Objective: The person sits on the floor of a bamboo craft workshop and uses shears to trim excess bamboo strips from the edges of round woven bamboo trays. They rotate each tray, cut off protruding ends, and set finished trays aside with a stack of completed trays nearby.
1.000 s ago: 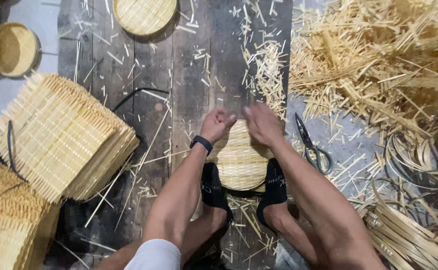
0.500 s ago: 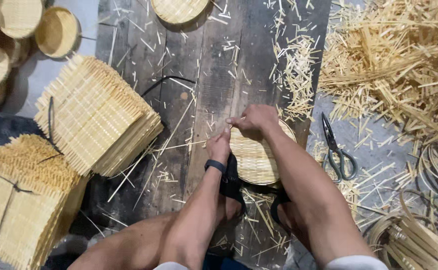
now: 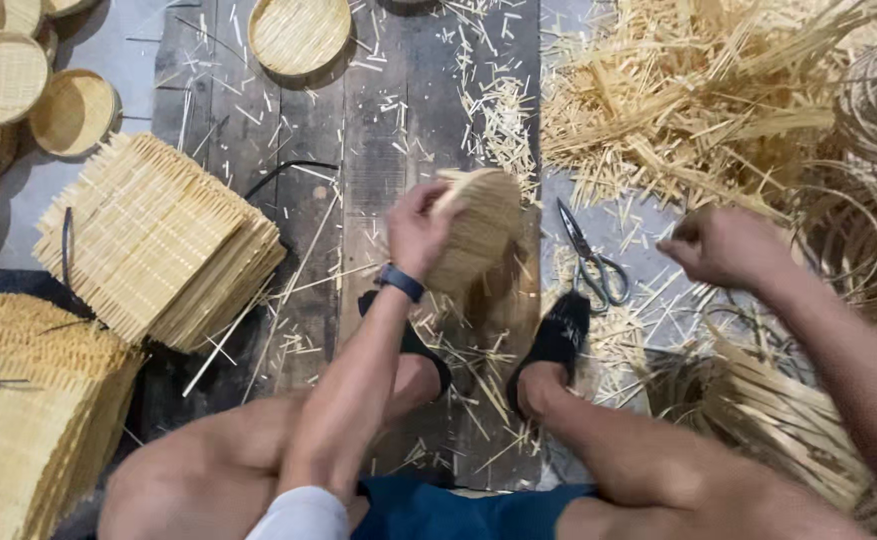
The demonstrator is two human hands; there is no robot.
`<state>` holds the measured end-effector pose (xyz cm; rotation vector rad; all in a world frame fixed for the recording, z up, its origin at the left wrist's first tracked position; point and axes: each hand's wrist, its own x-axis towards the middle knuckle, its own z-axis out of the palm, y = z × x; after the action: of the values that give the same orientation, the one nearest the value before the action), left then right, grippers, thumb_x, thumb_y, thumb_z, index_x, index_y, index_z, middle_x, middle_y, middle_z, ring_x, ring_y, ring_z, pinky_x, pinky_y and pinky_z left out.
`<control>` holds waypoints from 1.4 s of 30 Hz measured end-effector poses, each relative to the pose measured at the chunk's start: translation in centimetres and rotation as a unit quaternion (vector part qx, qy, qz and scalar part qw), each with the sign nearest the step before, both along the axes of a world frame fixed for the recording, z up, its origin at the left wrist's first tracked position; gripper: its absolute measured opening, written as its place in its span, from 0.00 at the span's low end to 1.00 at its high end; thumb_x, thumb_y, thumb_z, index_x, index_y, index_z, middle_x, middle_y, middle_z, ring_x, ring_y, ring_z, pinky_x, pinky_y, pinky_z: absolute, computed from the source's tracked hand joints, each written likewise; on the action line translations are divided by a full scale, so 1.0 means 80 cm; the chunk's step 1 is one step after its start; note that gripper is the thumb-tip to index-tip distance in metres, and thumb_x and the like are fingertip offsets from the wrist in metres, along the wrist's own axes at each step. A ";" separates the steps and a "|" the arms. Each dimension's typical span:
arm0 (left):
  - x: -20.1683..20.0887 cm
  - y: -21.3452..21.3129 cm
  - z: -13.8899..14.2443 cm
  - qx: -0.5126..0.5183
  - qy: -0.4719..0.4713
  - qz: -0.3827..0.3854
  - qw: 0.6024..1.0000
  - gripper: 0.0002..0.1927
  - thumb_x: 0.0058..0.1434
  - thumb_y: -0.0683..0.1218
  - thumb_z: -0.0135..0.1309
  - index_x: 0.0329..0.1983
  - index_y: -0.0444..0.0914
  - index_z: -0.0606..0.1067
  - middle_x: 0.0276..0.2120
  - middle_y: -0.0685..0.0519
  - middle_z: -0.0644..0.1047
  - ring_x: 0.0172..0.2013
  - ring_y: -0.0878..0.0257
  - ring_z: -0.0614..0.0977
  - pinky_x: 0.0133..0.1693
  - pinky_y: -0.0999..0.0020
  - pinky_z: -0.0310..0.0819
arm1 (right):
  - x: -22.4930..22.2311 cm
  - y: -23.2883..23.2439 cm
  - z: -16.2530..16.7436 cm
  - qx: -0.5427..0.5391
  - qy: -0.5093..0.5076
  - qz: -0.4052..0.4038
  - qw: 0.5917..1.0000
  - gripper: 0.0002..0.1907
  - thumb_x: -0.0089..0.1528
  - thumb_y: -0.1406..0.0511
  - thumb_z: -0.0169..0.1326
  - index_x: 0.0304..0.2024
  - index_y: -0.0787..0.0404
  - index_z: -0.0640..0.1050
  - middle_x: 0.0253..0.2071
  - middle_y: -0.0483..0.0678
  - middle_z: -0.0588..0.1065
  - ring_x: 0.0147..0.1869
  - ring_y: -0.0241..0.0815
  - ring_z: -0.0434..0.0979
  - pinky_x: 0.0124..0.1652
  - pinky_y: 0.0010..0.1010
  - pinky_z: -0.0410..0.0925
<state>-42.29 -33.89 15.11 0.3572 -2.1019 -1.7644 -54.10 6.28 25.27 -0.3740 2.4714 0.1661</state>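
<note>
I'm over a dark plank work floor (image 3: 378, 160) w/ pale bamboo offcuts scattered everywhere. Biggest pile: loose bamboo strips and coiled hoops (image 3: 718, 110) at right. At left, stacks of flat square woven bamboo mats (image 3: 148, 245), plenty unworked by the look of it. Finished round woven trays (image 3: 3, 75) top left, another round tray (image 3: 298, 35) top centre, so I judge several are done.

My left hand (image 3: 416, 228) grips the rim of a small round woven bamboo disc (image 3: 478, 228), lifted and tilted on edge above my feet; I'd say it's mid-work, no rim hoop visible. My right hand (image 3: 723, 245) is loosely curled near the hoops; can't tell if it holds a strip. Grey-handled scissors (image 3: 593, 255) lie between the hands, untouched.
</note>
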 end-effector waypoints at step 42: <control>-0.006 0.142 -0.095 -0.206 -0.422 0.134 0.873 0.50 0.45 0.70 0.64 0.71 0.50 0.64 0.71 0.48 0.58 0.70 0.34 0.48 0.63 0.30 0.45 | 0.133 -0.080 -0.176 -0.507 -0.015 -0.238 0.828 0.17 0.61 0.57 0.60 0.34 0.66 0.74 0.23 0.43 0.71 0.24 0.36 0.72 0.25 0.27 0.68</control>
<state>-42.80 -22.55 7.48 1.4101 -2.7199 -1.0155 -43.47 -0.15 11.22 -0.1507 2.3206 -1.3843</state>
